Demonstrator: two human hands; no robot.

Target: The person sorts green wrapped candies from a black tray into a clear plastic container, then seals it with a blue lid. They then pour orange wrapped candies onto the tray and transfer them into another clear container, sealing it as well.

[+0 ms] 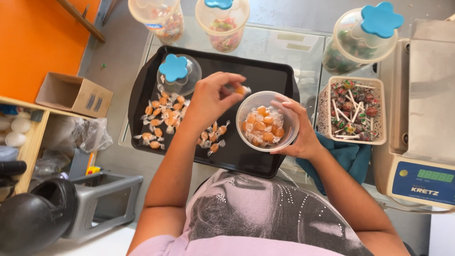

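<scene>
A wrapped orange candy [241, 89] is pinched in the left hand [213, 97] just above a clear tub [267, 121] (already half full), cupped by the right hand [298, 135]. More candies [161, 118] wait on the black tray [142, 95] left. Dropping it in needs only a short move right.
</scene>
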